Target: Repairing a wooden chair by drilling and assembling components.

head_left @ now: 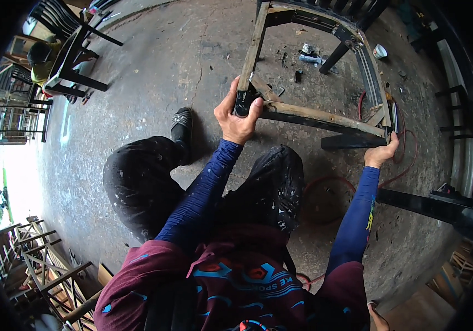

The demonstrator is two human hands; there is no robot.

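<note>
Both my hands hold a seatless wooden chair frame [324, 117], its legs and slatted back painted black and the rails' top edges bare wood. At the near left corner, my left hand [237, 117] wraps the black leg top, thumb on one side and fingers on the other. My right hand [381, 152] grips the near right corner, its fingers partly hidden by the wood. Through the open seat I see the concrete floor. One black leg [352, 141] points out below the near rail.
Under the frame lie scraps and a crumpled wrapper [310, 57]; a white cup [380, 51] is to its right. A red hose [413, 160] curls on the floor. Black chairs [71, 60] and another person [40, 60] are far left. Wooden frames [43, 254] stand lower left.
</note>
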